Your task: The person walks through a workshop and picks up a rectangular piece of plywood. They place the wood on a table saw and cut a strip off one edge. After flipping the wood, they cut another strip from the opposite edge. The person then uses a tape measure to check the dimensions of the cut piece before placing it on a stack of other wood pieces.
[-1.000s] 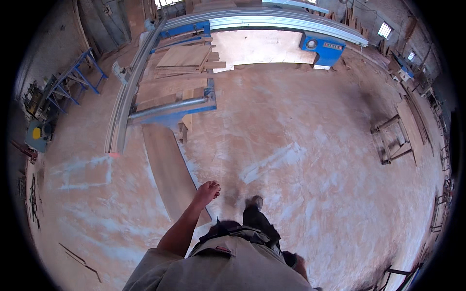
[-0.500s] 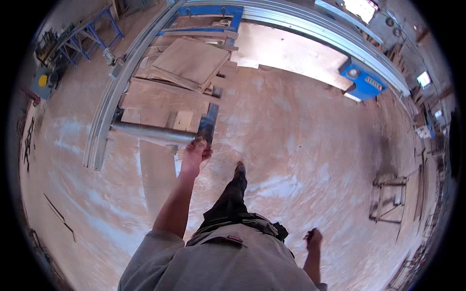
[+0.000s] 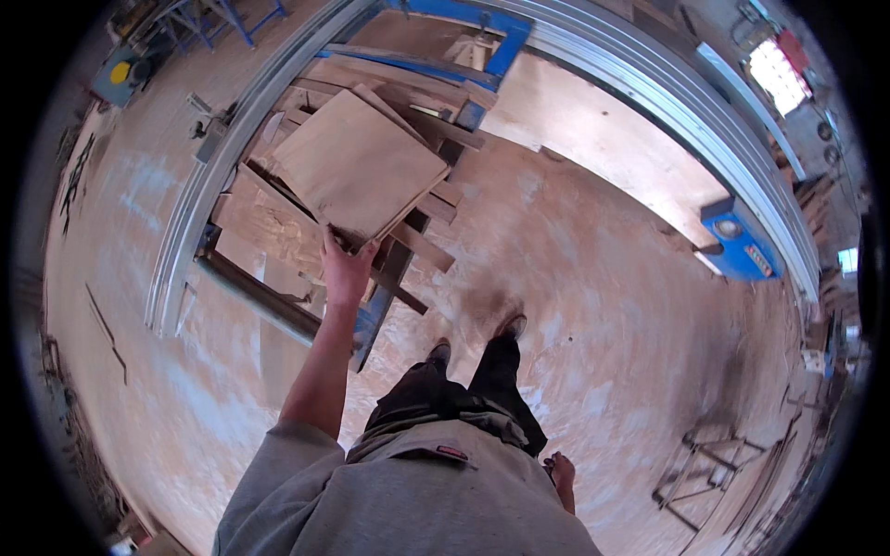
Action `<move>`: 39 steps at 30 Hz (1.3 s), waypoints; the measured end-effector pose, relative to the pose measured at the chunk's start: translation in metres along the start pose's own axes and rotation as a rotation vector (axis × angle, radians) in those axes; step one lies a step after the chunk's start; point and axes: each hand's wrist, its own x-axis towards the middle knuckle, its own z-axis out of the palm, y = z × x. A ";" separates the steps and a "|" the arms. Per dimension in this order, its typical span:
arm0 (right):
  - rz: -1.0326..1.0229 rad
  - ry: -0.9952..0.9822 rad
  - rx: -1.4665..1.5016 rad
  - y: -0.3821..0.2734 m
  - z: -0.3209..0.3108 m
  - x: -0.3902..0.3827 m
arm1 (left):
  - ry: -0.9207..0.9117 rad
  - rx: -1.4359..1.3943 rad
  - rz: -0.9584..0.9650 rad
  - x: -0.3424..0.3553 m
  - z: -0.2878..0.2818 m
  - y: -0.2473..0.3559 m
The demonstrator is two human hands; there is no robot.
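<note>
Touching square wooden board (image 3: pixel 362 167) at near corner: left hand (image 3: pixel 348 267), thumb and fingers parted, grip unclear.
Board tops loose wood strips (image 3: pixel 425 248) within blue frame (image 3: pixel 508 53); right hand (image 3: pixel 562 471) hangs low, fingers curled, contents unclear.

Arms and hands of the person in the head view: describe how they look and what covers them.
The left hand is bare: no glove, watch or ring shows. A short, grey-beige sleeve covers the upper left arm. The right hand appears ungloved, but is small and blurred.
</note>
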 end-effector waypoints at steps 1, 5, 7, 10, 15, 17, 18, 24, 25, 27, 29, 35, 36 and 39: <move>0.007 0.000 0.015 -0.034 -0.003 0.008 | 0.013 -0.018 -0.016 0.000 0.004 0.005; -0.036 -0.048 0.058 -0.174 -0.016 0.036 | 0.079 0.011 -0.033 -0.007 0.004 0.041; -0.040 -0.023 0.015 -0.225 -0.003 0.076 | 0.105 0.054 -0.050 -0.007 0.014 0.021; -0.069 -0.132 -0.022 -0.288 -0.010 0.125 | 0.112 0.076 -0.084 -0.008 0.025 0.007; -0.200 -0.116 -0.180 -0.415 -0.003 0.143 | 0.108 0.159 -0.187 -0.004 0.015 0.014; -0.223 -0.168 -0.179 -0.450 0.002 0.158 | 0.091 0.051 -0.101 -0.003 0.010 0.037; -0.230 -0.219 -0.168 -0.465 0.004 0.166 | 0.091 0.015 -0.154 -0.001 0.010 0.031; -0.283 -0.239 -0.354 -0.492 0.052 0.154 | 0.070 -0.202 -0.524 0.015 -0.002 0.032; -0.278 -0.262 -0.388 -0.493 0.064 0.151 | 0.116 -0.298 -0.509 0.014 0.000 0.027; -0.246 -0.262 -0.408 -0.496 0.081 0.132 | 0.108 -0.271 -0.542 0.016 -0.006 0.040; -0.239 -0.304 -0.409 -0.500 0.094 0.127 | 0.100 -0.225 -0.567 0.018 -0.008 0.051; -0.342 -0.376 -0.490 -0.533 0.162 0.093 | 0.059 -0.042 -0.552 0.017 -0.007 0.056; -0.366 -0.387 -0.504 -0.540 0.177 0.084 | 0.059 -0.018 -0.547 0.017 -0.005 0.056; -0.491 -0.431 -0.622 -0.562 0.229 0.060 | 0.044 0.075 -0.533 0.018 0.000 0.059</move>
